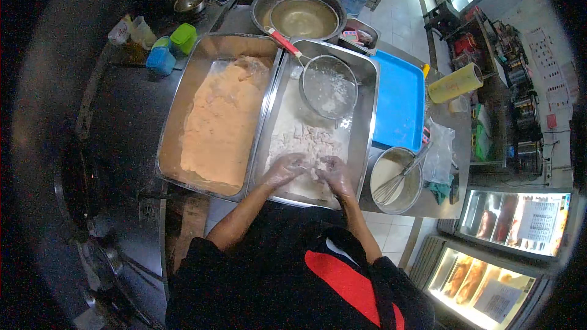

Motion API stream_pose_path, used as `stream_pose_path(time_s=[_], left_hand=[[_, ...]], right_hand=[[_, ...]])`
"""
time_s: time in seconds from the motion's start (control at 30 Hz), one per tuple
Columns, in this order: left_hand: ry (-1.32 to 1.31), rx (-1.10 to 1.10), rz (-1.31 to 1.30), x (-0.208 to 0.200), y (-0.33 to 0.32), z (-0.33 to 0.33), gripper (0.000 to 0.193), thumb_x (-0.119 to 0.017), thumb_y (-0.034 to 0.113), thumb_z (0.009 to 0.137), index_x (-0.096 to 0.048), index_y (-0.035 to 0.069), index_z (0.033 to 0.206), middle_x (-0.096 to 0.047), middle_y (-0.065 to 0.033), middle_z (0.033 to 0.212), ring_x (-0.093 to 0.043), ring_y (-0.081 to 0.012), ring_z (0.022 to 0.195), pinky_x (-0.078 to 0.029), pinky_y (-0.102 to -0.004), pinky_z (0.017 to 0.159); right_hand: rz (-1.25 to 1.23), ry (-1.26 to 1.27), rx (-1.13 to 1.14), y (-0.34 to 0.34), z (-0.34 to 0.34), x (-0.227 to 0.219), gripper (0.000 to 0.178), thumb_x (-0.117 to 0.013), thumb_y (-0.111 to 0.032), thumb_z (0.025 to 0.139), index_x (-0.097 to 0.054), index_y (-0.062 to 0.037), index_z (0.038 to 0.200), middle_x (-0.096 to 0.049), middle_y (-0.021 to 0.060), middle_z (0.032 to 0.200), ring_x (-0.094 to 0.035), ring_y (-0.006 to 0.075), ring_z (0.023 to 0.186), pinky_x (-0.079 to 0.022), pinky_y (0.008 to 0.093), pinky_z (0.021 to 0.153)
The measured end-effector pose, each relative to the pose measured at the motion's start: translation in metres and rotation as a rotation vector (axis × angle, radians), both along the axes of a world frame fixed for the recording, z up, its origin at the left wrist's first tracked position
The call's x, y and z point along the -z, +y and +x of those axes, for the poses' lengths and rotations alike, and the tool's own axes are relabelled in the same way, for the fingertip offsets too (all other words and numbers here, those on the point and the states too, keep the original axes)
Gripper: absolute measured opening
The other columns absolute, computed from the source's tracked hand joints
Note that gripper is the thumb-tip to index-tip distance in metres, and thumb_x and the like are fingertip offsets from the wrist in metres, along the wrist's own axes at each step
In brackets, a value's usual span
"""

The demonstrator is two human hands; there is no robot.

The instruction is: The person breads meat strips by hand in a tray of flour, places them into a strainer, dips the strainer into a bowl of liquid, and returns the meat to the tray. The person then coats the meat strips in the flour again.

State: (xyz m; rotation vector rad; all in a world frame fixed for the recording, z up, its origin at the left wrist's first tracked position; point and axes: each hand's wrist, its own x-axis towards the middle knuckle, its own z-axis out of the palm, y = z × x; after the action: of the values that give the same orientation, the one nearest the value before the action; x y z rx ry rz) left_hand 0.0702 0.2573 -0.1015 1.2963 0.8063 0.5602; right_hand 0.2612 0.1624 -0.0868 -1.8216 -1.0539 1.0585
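Okay, both hands are at the near end of the right-hand metal tray (373,88), low over the white flour (280,140). Left hand (283,170) comes in from the left, right hand (336,176) from the right, both dusted white. Fingers on both are curled inward and face each other, close together; some pale stuff sits between them, but can't tell whether they pinch it.

Floured pieces (315,137), pale and lumpy, lie in the middle of that tray, just beyond the fingers. Round sieve (330,88) is at the far end of the tray, its red handle (284,42) angled out across the far left corner.

Left of it, side by side: second metal tray (192,79) with a thick bed of orange powder (217,125). Right: flat blue tray (398,101), and nearer the person a metal bowl (418,188) of pale batter (383,173) with a whisk (400,177) leaning in it.

Beyond the trays, a wide basin (264,11) holds a smaller bowl (304,18) of cloudy liquid. Clear plastic bag (439,162) and yellow roll (455,84) are on the right side of the desk (437,205).
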Motion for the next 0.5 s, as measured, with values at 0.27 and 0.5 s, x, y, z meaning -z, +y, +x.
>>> stream_pose_path(time_s=[0.27, 0.5], left_hand=[[0.275, 0.169, -0.207, -0.046, -0.010, 0.013, 0.030, -0.068, 0.022, 0.083, -0.065, 0.002, 0.105, -0.066, -0.0074, 0.097, -0.060, -0.0145, 0.079, -0.049, -0.0288, 0.070], [-0.063, -0.138, -0.260, -0.064, -0.017, 0.022, 0.028, -0.068, 0.015, 0.081, -0.065, -0.002, 0.103, -0.068, -0.0082, 0.092, -0.063, -0.0130, 0.080, -0.050, -0.0290, 0.071]], right_hand=[[0.088, 0.210, 0.054, 0.006, -0.011, -0.013, 0.030, -0.064, -0.021, 0.087, -0.062, 0.0007, 0.107, -0.065, 0.0045, 0.091, -0.057, 0.0111, 0.079, -0.048, 0.0262, 0.067], [-0.030, 0.509, 0.040, 0.001, -0.009, -0.022, 0.036, -0.062, -0.029, 0.088, -0.061, -0.0006, 0.110, -0.065, 0.0105, 0.100, -0.060, 0.0191, 0.088, -0.049, 0.0347, 0.077]])
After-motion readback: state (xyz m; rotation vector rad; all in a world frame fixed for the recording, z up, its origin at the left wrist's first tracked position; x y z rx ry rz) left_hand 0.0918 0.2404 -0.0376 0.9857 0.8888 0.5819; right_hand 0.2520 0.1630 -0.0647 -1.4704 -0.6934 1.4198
